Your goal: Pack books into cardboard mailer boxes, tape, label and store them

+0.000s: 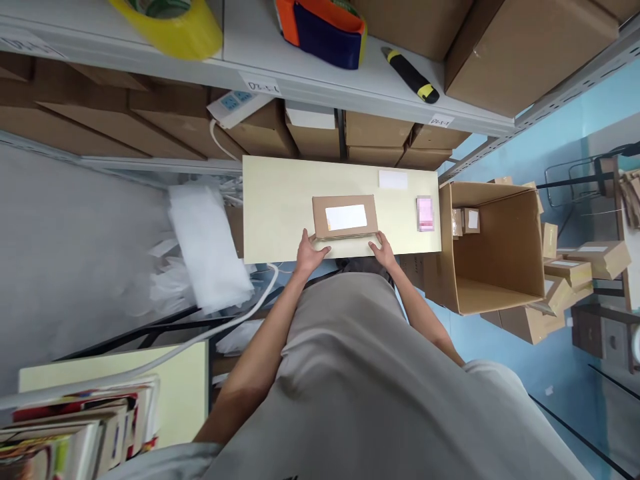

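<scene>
A small brown cardboard box (345, 230) with a white label (346, 217) lies at the front half of the pale yellow table (280, 200). My left hand (309, 255) grips its near left corner, and my right hand (384, 252) has hold of the near right corner. Both thumbs point inward along the near side; some fingers are hidden by the box. To the right on the tabletop are a pink-and-white pad of slips (425, 213) and, farther back, a blank white label (393, 179).
A large open carton (500, 303) with small boxes inside stands right of the table. Above, a shelf (310, 80) bears yellow tape (195, 33), an orange-and-blue tool (325, 33) and a utility knife (411, 75). Bubble wrap (207, 247) and a white hose (240, 313) are left.
</scene>
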### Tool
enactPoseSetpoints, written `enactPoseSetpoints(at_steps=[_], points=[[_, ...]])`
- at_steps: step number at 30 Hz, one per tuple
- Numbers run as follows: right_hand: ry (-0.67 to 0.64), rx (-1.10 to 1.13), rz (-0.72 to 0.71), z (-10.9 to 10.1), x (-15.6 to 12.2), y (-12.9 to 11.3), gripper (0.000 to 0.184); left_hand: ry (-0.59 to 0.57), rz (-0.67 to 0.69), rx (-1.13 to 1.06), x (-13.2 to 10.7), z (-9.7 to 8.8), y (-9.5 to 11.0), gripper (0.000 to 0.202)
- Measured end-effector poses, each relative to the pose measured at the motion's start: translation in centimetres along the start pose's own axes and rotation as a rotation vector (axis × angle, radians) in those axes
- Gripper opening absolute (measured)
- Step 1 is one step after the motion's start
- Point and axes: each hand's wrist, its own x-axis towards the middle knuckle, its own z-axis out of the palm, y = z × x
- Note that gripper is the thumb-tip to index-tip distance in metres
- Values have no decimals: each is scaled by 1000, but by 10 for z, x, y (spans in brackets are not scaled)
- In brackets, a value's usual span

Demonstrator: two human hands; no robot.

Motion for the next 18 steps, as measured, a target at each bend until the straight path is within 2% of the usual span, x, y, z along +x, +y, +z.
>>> enactPoseSetpoints(at_steps=[2,6,8,11,15,18], points=[[46,33,-72,-5,-3,-11,104,46,-6,-91,-4,-5,11,110],[94,54,-214,-29,-12,-38,100,142,142,-195,-10,-14,38,83],[101,46,-226,-41,-16,-50,96,126,175,-239,-11,-14,49,72],[102,10,-195,-49,-21,-60,95,52,148,-292,-10,-9,56,57],[99,-39,-132,-46,-24,-56,91,-19,67,-254,-7,-3,54,58],[85,-68,-112,-42,-22,-49,94,-40,62,-172,-2,-2,51,63]])
